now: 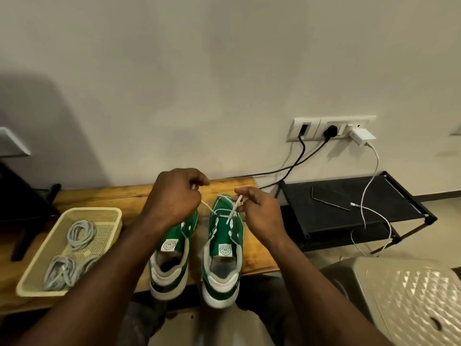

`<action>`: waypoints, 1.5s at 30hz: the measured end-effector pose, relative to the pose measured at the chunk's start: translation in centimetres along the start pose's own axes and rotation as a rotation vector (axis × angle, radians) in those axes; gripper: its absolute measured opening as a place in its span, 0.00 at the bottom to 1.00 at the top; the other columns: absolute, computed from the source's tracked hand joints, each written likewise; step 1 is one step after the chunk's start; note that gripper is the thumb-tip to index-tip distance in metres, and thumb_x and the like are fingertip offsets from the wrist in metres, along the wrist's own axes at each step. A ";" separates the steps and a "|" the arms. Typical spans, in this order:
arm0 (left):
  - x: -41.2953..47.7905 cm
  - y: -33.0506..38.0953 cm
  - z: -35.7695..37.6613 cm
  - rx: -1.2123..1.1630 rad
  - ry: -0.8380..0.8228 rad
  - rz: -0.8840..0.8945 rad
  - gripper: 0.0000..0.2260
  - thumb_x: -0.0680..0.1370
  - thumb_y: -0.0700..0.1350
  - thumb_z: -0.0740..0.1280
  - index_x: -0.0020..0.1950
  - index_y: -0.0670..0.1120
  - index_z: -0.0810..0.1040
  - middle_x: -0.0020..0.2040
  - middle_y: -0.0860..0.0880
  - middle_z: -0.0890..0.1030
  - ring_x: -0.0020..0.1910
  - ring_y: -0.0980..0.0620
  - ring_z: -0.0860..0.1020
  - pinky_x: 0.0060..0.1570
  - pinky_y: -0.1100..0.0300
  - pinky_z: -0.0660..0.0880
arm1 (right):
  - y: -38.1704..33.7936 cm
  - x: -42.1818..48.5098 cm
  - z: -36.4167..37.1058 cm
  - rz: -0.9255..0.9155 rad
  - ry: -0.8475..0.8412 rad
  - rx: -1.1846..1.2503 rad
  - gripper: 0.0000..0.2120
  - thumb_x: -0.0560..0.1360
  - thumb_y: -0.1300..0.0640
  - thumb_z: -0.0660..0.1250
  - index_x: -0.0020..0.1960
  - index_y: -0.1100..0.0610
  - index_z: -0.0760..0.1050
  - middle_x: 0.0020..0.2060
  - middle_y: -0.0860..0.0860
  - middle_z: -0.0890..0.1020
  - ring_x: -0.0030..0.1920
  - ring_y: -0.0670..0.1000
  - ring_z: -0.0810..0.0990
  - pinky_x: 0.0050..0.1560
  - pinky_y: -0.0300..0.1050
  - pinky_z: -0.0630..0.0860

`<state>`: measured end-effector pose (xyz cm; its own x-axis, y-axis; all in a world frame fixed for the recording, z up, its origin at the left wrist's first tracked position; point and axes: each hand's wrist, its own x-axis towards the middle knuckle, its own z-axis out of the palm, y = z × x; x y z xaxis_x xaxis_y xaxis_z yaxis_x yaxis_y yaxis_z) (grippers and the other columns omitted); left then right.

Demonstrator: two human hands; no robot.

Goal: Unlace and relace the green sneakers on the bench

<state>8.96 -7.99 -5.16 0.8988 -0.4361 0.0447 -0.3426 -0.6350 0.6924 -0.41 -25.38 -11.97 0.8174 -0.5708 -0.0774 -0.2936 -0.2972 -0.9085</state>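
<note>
My two hands are in the middle of the frame, over the green sneakers. My left hand point(174, 196) has its fingers curled, and it pinches one end of the white lace point(233, 212). My right hand point(259, 211) pinches the other end between thumb and finger. The lace goes down from both hands to the toe part of the right sneaker point(222, 245). It goes through the holes near the toe. The rest of that shoe has no lace in it.

The left sneaker point(172, 250) stands just beside the right one, and my left wrist is over its front. Both shoes sit on the wooden worktop point(99, 196) with the toes to the wall. Their heels stick out over the near edge.

At the lower left of the frame, a pale yellow basket point(94, 210) sits on the worktop. Rolled-up grey cables point(81, 232) lie in it.

At the right, a black rack point(374, 193) stands next to the worktop. A phone point(331, 197) lies on it with a white cord plugged in. The cord goes up to a white charger point(363, 136) in the wall sockets point(309, 128). Two black cords hang from the sockets too. A cream plastic stool point(411, 295) is at the lower right.
</note>
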 end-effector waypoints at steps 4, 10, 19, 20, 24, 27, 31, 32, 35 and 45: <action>-1.5 4.2 -3.6 -0.132 0.043 0.079 0.22 0.73 0.29 0.69 0.57 0.53 0.87 0.51 0.57 0.87 0.49 0.65 0.82 0.48 0.72 0.74 | -5.2 -1.7 -3.0 -0.225 0.000 0.022 0.17 0.78 0.66 0.68 0.55 0.45 0.85 0.47 0.44 0.89 0.47 0.44 0.87 0.45 0.47 0.82; -4.1 10.6 -10.5 -0.520 0.086 0.163 0.19 0.76 0.28 0.70 0.57 0.48 0.87 0.52 0.53 0.88 0.53 0.60 0.85 0.50 0.62 0.79 | -14.9 -4.0 -7.9 -0.413 0.110 0.079 0.09 0.82 0.48 0.71 0.47 0.50 0.86 0.36 0.46 0.87 0.34 0.47 0.85 0.42 0.48 0.82; -6.3 16.7 -15.6 -0.763 0.341 0.167 0.05 0.76 0.36 0.76 0.48 0.46 0.88 0.44 0.49 0.89 0.48 0.51 0.88 0.57 0.55 0.82 | -22.7 -6.9 -10.2 -0.535 0.247 0.184 0.06 0.80 0.51 0.72 0.54 0.47 0.87 0.50 0.42 0.86 0.52 0.44 0.83 0.57 0.49 0.81; -6.6 17.3 -16.0 -0.796 0.328 0.171 0.05 0.77 0.35 0.75 0.48 0.44 0.88 0.44 0.48 0.89 0.47 0.49 0.88 0.57 0.54 0.82 | -23.3 -7.3 -10.4 -0.555 0.237 0.203 0.07 0.81 0.54 0.72 0.55 0.47 0.87 0.50 0.42 0.87 0.52 0.44 0.84 0.57 0.49 0.82; -7.3 19.0 -17.2 -0.852 0.314 0.188 0.06 0.75 0.33 0.75 0.48 0.42 0.87 0.45 0.46 0.89 0.48 0.47 0.88 0.58 0.52 0.83 | -25.2 -8.2 -10.7 -0.597 0.219 0.195 0.07 0.81 0.52 0.71 0.53 0.51 0.87 0.43 0.44 0.88 0.46 0.45 0.85 0.51 0.49 0.83; -7.4 19.3 -17.5 -0.840 0.294 0.177 0.08 0.74 0.30 0.73 0.48 0.42 0.87 0.46 0.46 0.89 0.50 0.48 0.87 0.58 0.53 0.83 | -25.8 -8.2 -10.5 -0.592 0.217 0.178 0.08 0.81 0.50 0.71 0.53 0.53 0.87 0.41 0.45 0.88 0.43 0.44 0.86 0.44 0.44 0.82; -7.5 19.2 -17.6 -0.930 0.218 0.123 0.16 0.75 0.25 0.62 0.53 0.38 0.85 0.52 0.41 0.87 0.53 0.45 0.87 0.60 0.52 0.83 | -25.8 -8.3 -10.3 -0.575 0.204 0.200 0.08 0.83 0.56 0.69 0.59 0.53 0.85 0.42 0.46 0.88 0.45 0.43 0.87 0.40 0.34 0.78; -7.4 18.9 -17.6 -0.933 0.208 0.124 0.18 0.75 0.24 0.61 0.53 0.39 0.85 0.53 0.41 0.87 0.54 0.45 0.87 0.61 0.50 0.82 | -25.9 -8.4 -10.2 -0.574 0.206 0.201 0.08 0.83 0.56 0.69 0.59 0.53 0.85 0.42 0.46 0.88 0.44 0.43 0.87 0.40 0.33 0.78; -7.0 18.1 -17.6 -0.878 0.208 0.130 0.20 0.76 0.23 0.62 0.54 0.43 0.86 0.53 0.43 0.87 0.56 0.46 0.86 0.63 0.48 0.81 | -26.2 -8.5 -10.0 -0.564 0.204 0.192 0.07 0.83 0.51 0.69 0.55 0.51 0.86 0.41 0.45 0.88 0.43 0.44 0.86 0.42 0.39 0.79; -6.8 19.0 -17.3 -0.797 0.342 0.193 0.09 0.81 0.30 0.68 0.51 0.42 0.86 0.47 0.45 0.87 0.47 0.51 0.88 0.53 0.56 0.84 | -27.6 -8.1 -9.5 -0.632 0.217 0.196 0.10 0.83 0.61 0.67 0.59 0.54 0.86 0.45 0.45 0.88 0.44 0.43 0.87 0.40 0.33 0.79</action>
<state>1.05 -6.04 20.15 0.9214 -0.1939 0.3367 -0.3187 0.1185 0.9404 -3.67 -19.85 17.64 0.6784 -0.4803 0.5559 0.3171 -0.4910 -0.8114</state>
